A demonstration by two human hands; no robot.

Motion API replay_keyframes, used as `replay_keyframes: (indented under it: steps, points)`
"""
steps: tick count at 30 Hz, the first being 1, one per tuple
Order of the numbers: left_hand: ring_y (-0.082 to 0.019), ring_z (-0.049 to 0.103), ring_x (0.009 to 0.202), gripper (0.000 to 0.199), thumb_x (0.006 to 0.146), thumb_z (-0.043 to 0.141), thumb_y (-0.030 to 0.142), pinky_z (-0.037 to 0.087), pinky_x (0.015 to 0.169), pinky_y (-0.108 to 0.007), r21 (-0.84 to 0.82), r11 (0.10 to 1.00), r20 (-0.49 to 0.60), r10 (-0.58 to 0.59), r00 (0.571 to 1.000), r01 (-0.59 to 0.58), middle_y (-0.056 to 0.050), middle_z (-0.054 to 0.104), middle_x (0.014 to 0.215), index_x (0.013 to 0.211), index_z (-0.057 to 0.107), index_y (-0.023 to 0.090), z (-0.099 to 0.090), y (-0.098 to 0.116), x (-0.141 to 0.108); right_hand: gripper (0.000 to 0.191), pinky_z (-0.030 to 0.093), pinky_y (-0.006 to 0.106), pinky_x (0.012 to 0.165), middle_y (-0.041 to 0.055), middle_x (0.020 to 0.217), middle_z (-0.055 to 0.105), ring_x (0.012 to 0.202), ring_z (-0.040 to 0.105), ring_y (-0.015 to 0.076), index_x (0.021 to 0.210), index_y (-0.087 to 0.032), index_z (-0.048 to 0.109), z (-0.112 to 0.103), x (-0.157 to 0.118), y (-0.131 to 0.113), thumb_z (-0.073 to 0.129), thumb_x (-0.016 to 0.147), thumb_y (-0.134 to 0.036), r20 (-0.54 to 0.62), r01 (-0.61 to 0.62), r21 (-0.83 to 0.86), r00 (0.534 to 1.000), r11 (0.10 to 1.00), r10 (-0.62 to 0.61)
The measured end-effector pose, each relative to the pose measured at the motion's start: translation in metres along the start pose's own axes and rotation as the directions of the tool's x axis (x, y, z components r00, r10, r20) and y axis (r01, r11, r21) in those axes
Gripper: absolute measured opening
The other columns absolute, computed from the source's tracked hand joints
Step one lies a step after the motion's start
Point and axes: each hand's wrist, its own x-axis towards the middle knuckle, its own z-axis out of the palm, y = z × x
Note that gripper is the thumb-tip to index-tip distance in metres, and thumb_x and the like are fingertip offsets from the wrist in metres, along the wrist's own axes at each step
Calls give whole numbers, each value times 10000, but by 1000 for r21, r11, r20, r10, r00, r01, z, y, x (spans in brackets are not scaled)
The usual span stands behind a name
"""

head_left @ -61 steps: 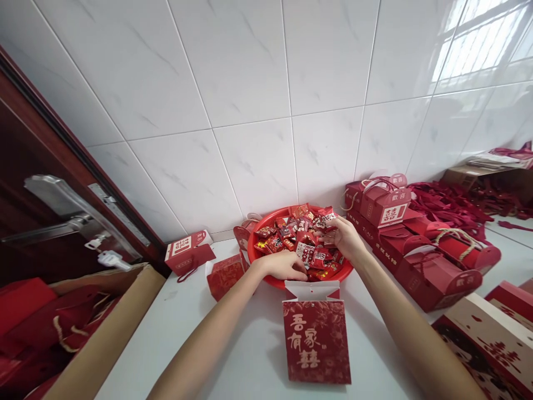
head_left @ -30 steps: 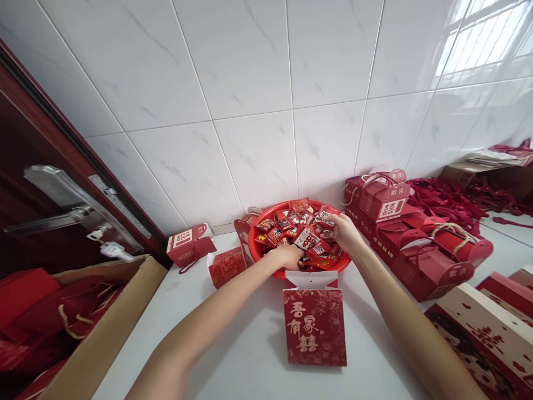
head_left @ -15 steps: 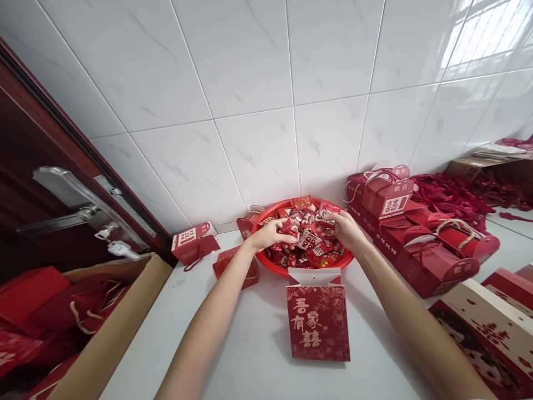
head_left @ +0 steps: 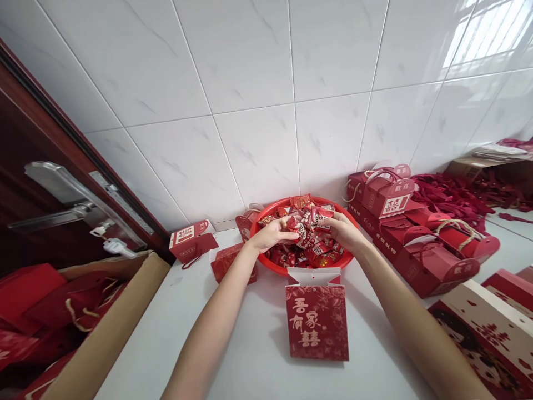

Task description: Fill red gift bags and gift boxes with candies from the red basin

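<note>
Both hands are over a red plastic basin (head_left: 266, 265) heaped with red-wrapped candies (head_left: 322, 260). My left hand (head_left: 272, 235), at the basin's left side, is closed on a wrapped candy (head_left: 295, 225) between thumb and fingers. From the right, my right hand (head_left: 342, 232) grips another candy packet (head_left: 320, 215) with red and white print. The two packets are close together above the pile. In front of the basin stands an upright dark red gift box (head_left: 317, 325) with gold characters, its white-lined top open towards the basin.
Red gift boxes (head_left: 391, 201) are stacked at right, with red ribbons (head_left: 449, 203) behind. Bigger printed boxes (head_left: 487, 333) stand at near right. At left are a small red box (head_left: 192, 241), a cardboard carton (head_left: 108, 328) of red bags and a door handle (head_left: 75, 208). A tiled wall (head_left: 254, 150) rises behind.
My hands have come closer together over the basin. The right hand has moved slightly left with its packet, and the left hand still holds a candy.
</note>
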Motion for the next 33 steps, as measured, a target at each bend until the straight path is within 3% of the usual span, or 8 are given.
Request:
replay_keyframes:
  steps: [3, 8, 15, 18, 21, 23, 26, 33]
  points:
    - [-203, 744, 901, 879, 756, 766, 106, 600, 854, -373, 30, 999, 33, -33, 999, 32, -91, 704, 1172, 1536, 396, 271, -1, 6, -5, 254, 565, 335, 636, 19, 733, 693, 654, 677, 187, 737, -188, 651, 0, 0, 1, 825, 586, -294, 10, -1, 2, 1000, 1000, 1]
    - [-258, 741, 1033, 960, 772, 736, 98, 575, 941, -402, 46, 999, 80, -2, 997, -1, -146, 341, 1609, 1574, 290, 381, -7, 15, -15, 295, 570, 349, 671, 6, 732, 676, 672, 668, 179, 714, -191, 612, -1, 1, 4, 853, 585, -303, -13, -8, 13, 1000, 1000, 9]
    - [-232, 757, 934, 1079, 805, 679, 113, 560, 882, -397, 72, 995, 34, -66, 997, 64, -160, 705, 1210, 1625, -5, 267, -14, 18, -22, 330, 566, 313, 637, 0, 721, 679, 663, 671, 170, 705, -191, 609, 1, 0, 2, 872, 542, -304, -29, -22, 20, 999, 1000, 23]
    - [-184, 742, 838, 805, 777, 646, 106, 556, 817, -333, 216, 974, 3, -68, 998, 65, -123, 756, 1092, 1528, 377, 216, -19, 20, -23, 340, 565, 300, 620, 6, 733, 694, 659, 674, 168, 747, -188, 622, 1, -1, 1, 867, 548, -315, -25, -26, 8, 999, 1000, 27]
    - [-169, 711, 823, 335, 720, 609, 110, 551, 750, -268, 428, 902, 120, -116, 986, 54, -78, 777, 985, 1025, 733, 171, -23, 20, -22, 331, 558, 295, 608, 0, 714, 684, 642, 669, 162, 740, -189, 612, 0, -1, 2, 863, 563, -311, -25, -27, -4, 999, 1000, 27]
    - [-159, 692, 744, 222, 714, 578, 121, 536, 687, -246, 597, 801, 135, -153, 979, 43, -58, 781, 937, 832, 757, 178, -22, 17, -19, 325, 556, 296, 616, -5, 711, 674, 646, 669, 160, 742, -191, 606, 0, 0, 3, 861, 572, -300, -22, -20, -1, 1000, 1000, 20]
    - [-154, 676, 678, 303, 713, 537, 93, 516, 684, -250, 785, 620, 75, -125, 989, 19, -42, 792, 961, 833, 791, 207, -13, 5, -11, 342, 535, 290, 583, -9, 699, 657, 624, 666, 159, 735, -195, 575, -1, 1, 4, 860, 571, -293, -28, -23, -4, 999, 1000, 23]
    - [-276, 680, 769, 389, 554, 606, 35, 488, 691, -296, 931, 362, 96, -110, 989, -51, -90, 784, 851, 837, 801, 218, 13, -27, 11, 357, 527, 284, 552, -28, 673, 629, 598, 634, 143, 703, -204, 535, -1, 1, 5, 853, 562, -287, -50, -18, -11, 999, 1000, 18]
